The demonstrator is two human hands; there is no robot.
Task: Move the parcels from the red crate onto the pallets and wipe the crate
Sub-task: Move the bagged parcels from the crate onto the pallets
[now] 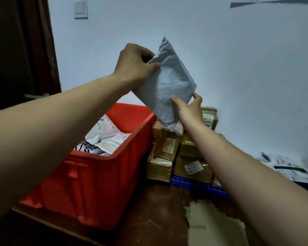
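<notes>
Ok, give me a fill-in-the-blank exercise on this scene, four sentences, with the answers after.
1. The left hand and the right hand together hold up a parcel coloured ____.
2. The crate below the left hand is coloured ____.
3. The cardboard boxes stand on a pallet coloured ____.
4. Of the two hands, the ____ one grips the parcel lower down.

Missing words: grey; red; blue; right.

Above the red crate (100, 183) the air is open — its top is uncovered, parcels (105, 132) low inside. Stacked cardboard boxes (160, 167) on the blue pallet (199, 188) crowd its right wall; a grey parcel (167, 82) held aloft hangs over them, white wall (238, 68) behind.
</notes>
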